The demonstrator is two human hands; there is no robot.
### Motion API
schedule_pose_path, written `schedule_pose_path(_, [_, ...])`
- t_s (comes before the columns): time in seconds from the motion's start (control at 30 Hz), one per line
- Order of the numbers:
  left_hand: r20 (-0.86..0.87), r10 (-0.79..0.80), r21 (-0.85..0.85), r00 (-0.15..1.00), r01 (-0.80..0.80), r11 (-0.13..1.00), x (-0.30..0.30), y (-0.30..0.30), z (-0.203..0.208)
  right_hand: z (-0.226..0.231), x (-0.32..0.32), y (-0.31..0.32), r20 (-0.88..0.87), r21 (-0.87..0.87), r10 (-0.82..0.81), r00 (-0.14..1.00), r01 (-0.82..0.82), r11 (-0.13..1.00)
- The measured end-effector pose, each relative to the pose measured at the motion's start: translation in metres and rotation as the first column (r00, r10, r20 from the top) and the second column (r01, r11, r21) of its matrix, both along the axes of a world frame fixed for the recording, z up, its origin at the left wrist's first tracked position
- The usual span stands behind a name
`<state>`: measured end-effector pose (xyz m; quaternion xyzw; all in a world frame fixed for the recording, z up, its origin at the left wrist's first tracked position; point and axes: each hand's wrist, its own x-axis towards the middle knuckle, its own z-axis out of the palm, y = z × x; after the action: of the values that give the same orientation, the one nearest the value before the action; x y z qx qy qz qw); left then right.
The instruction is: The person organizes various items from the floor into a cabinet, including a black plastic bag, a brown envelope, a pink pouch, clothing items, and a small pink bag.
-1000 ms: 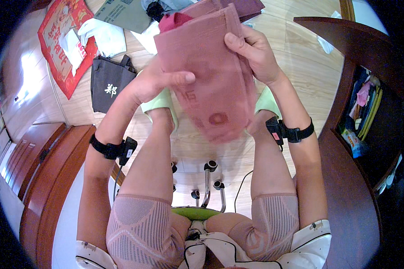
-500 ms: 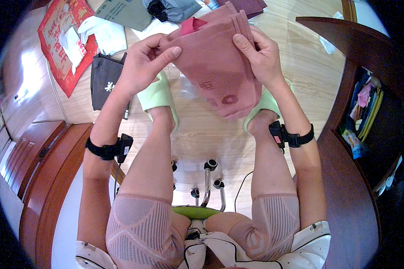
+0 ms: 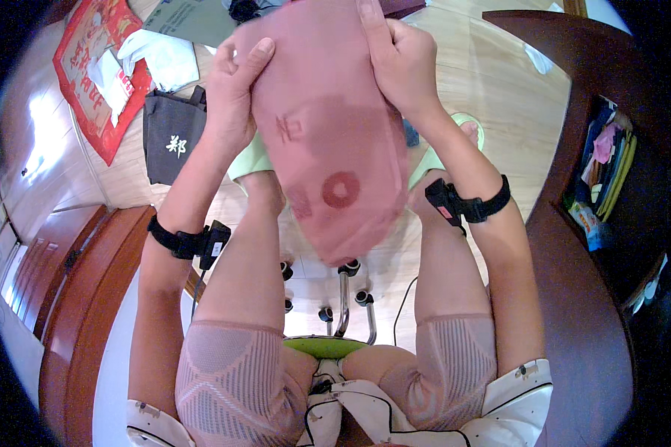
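A dusty-pink fabric bag (image 3: 328, 141) with dark red printed marks and a ring shape hangs between my hands. My left hand (image 3: 235, 93) pinches its upper left edge, thumb on the front face and fingers behind. On the upper right edge, my right hand (image 3: 402, 63) grips with the thumb laid along the front. The bag's top runs out of the frame, while its lower end hangs above the floor between my shins. A dark grey cloth bag (image 3: 173, 138) with a white mark lies on the floor left of my left hand.
Red printed sheet (image 3: 97, 45), white plastic bag (image 3: 175, 63) and grey-green bag (image 3: 194, 26) lie at the far left. Wooden furniture with an open shelf of items (image 3: 608, 171) stands at right. Light green slippers (image 3: 470, 130) are on my feet; chair casters (image 3: 364, 298) stand below.
The pink bag has come up closer and now looks larger, its front face turned flatter toward me. Both hands moved up with it, and its red handle has gone out of sight.
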<state>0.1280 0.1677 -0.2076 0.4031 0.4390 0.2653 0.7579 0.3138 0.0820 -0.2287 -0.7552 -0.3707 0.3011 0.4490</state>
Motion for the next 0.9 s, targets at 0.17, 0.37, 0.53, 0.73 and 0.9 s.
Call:
schedule_pose_path(0.17, [-0.072, -0.161, -0.234, 0.984, 0.141, 0.962, -0.005, -0.018, -0.002, 0.002, 0.038, 0.022, -0.151, -0.356, 0.161, 0.975, -0.206, 0.912])
schedule_pose_path(0.37, [-0.069, -0.003, -0.188, 0.998, -0.01, 0.982, -0.002, 0.006, -0.003, 0.007, -0.008, -0.005, -0.359, 0.013, 0.275, 0.892, -0.29, 0.957])
schedule_pose_path(0.53, [-0.071, -0.085, -0.166, 0.994, 0.072, 0.983, -0.008, 0.014, -0.005, -0.013, -0.012, -0.009, -0.276, 0.058, 0.236, 0.932, -0.229, 0.972])
schedule_pose_path(0.73, [0.259, -0.099, -0.344, 0.961, 0.188, 0.92, -0.029, 0.004, 0.012, 0.012, 0.006, 0.017, -0.165, 0.092, -0.138, 0.977, 0.154, 0.984])
schedule_pose_path(0.9, [0.186, -0.356, 0.16, 0.916, 0.329, 0.931, -0.017, 0.0, 0.014, -0.029, 0.026, 0.016, 0.1, -0.021, -0.265, 0.959, 0.268, 0.963])
